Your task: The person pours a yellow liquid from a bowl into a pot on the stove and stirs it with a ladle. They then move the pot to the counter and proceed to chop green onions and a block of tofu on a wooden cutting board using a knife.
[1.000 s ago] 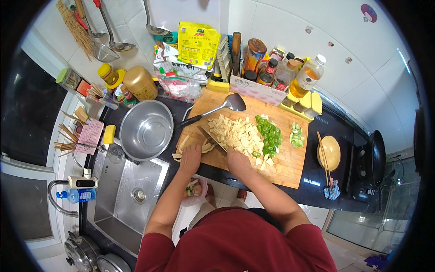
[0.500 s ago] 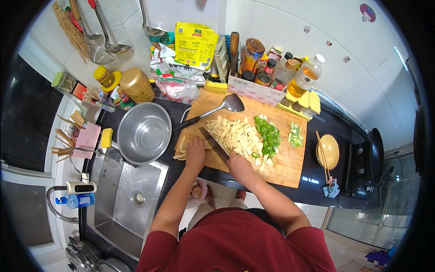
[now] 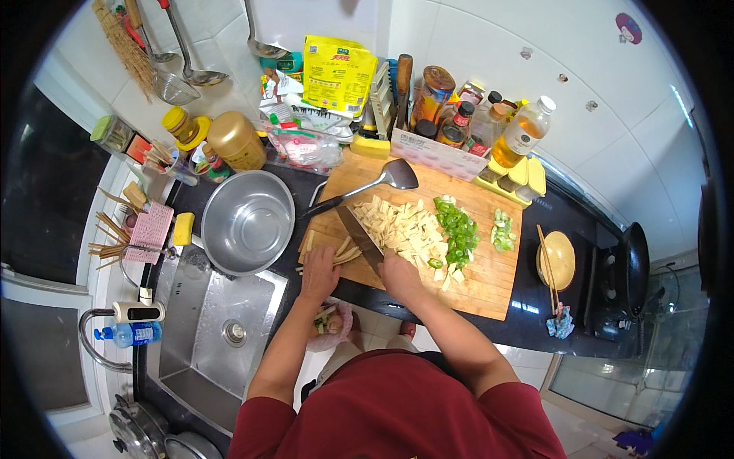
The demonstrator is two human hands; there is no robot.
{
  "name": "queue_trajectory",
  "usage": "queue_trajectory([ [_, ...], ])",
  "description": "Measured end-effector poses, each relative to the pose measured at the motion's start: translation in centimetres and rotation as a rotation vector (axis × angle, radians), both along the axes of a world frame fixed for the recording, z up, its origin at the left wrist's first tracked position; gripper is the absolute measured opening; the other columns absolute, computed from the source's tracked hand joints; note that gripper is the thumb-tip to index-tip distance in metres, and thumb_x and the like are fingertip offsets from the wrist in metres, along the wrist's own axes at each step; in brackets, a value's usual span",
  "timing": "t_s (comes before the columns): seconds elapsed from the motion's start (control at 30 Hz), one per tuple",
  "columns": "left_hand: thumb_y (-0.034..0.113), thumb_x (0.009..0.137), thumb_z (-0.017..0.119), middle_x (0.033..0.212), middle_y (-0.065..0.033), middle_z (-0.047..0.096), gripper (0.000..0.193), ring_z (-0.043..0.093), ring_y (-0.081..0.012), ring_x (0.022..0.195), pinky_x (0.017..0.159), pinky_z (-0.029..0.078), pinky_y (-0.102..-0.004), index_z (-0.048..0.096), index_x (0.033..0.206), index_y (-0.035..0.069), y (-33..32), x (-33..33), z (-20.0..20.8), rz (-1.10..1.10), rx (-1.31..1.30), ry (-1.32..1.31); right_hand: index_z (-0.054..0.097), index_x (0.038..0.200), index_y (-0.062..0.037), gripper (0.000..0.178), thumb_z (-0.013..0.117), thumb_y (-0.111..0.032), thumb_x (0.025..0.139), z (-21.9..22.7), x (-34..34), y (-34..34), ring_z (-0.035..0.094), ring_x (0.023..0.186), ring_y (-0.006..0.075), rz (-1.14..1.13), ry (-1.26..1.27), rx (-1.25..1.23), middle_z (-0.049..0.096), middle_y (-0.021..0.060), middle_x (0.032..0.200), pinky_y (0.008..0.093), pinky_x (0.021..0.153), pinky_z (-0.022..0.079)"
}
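A wooden cutting board (image 3: 489, 287) lies before me. My right hand (image 3: 401, 278) is closed round the handle of a cleaver (image 3: 359, 237), its broad blade slanting up and left along a heap of cut pale pieces (image 3: 396, 229), which look like bean curd. At the board's left edge my left hand (image 3: 319, 274) grips long pale strips (image 3: 349, 252), which stick out past its fingers. A gap separates these strips from the blade. Chopped green pepper (image 3: 457, 233) sits right of the heap, with sliced scallion (image 3: 502, 231) farther right. A spatula (image 3: 363, 190) rests across the board's far left.
Left of the board, a steel basin (image 3: 248, 222) stands beside the sink (image 3: 191, 329). Bottles and a seasoning box (image 3: 440, 153) line the board's far edge. On the right are a yellow bowl (image 3: 560, 264) with chopsticks (image 3: 547, 268) and a black wok (image 3: 633, 268).
My left hand has shifted left and nearer to me, away from the blade, and the strips by it now lie fanned out. The cleaver has barely moved on the board.
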State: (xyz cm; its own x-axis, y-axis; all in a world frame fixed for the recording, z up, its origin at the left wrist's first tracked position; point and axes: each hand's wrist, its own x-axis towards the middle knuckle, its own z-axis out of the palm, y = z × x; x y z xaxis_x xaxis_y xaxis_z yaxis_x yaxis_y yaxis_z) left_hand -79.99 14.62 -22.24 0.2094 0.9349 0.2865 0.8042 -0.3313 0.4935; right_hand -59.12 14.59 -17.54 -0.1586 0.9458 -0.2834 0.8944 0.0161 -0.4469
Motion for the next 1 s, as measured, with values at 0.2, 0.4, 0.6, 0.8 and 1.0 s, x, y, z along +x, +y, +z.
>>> queue_trajectory([
  [0.2, 0.002, 0.071, 0.069, 0.084, -0.0142, 0.056, 0.027, 0.055, -0.0363, 0.085, 0.079, 0.043, -0.0462, 0.054, 0.094, 0.005, 0.4, -0.5, -2.3, -0.016, 0.061, -0.03, 0.05, 0.1, 0.0027, 0.018, 0.055, -0.012, 0.092, 5.7, 0.1, -1.4, 0.068, 0.079, 0.0432, -0.012, 0.027, -0.032, 0.067, 0.0268, 0.079, 0.05, 0.07, 0.054],
  [0.4, 0.001, 0.073, 0.067, 0.086, -0.0159, 0.057, 0.024, 0.055, -0.0379, 0.085, 0.079, 0.044, -0.0475, 0.054, 0.093, 0.005, 0.6, -0.1, -2.1, 0.002, 0.049, -0.112, 0.052, 0.098, 0.0026, 0.014, 0.053, -0.01, 0.09, 3.6, -0.1, -2.4, 0.068, 0.079, 0.043, 0.078, -0.032, -0.07, 0.067, 0.027, 0.08, 0.0499, 0.07, 0.054],
  [0.6, 0.0, 0.074, 0.065, 0.086, -0.0172, 0.057, 0.021, 0.055, -0.0399, 0.086, 0.079, 0.044, -0.048, 0.053, 0.091, 0.004, 0.5, -0.1, -1.9, 0.004, -0.031, -0.061, 0.055, 0.098, 0.0011, 0.013, 0.054, -0.005, 0.087, 0.9, -2.2, -1.3, 0.07, 0.08, 0.0381, 0.091, -0.082, -0.043, 0.069, 0.0243, 0.083, 0.047, 0.071, 0.056],
  [0.8, 0.002, 0.074, 0.066, 0.088, -0.0177, 0.059, 0.022, 0.056, -0.0408, 0.086, 0.078, 0.044, -0.0487, 0.055, 0.093, 0.005, 1.1, 0.7, -3.3, -0.007, -0.035, -0.113, 0.055, 0.098, 0.0028, 0.017, 0.055, -0.012, 0.09, -0.2, -0.6, -0.5, 0.069, 0.077, 0.0407, 0.01, -0.063, 0.057, 0.068, 0.0262, 0.081, 0.0484, 0.07, 0.055],
  [1.0, 0.006, 0.072, 0.069, 0.094, -0.0181, 0.061, 0.03, 0.056, -0.04, 0.094, 0.081, 0.042, -0.0489, 0.057, 0.099, 0.004, 4.2, 5.0, -4.4, 0.036, -0.046, -0.129, 0.055, 0.096, 0.0056, 0.024, 0.057, -0.018, 0.092, 2.5, 2.5, 0.0, 0.067, 0.078, 0.0452, -0.072, -0.043, 0.087, 0.065, 0.0309, 0.079, 0.0515, 0.071, 0.053],
])
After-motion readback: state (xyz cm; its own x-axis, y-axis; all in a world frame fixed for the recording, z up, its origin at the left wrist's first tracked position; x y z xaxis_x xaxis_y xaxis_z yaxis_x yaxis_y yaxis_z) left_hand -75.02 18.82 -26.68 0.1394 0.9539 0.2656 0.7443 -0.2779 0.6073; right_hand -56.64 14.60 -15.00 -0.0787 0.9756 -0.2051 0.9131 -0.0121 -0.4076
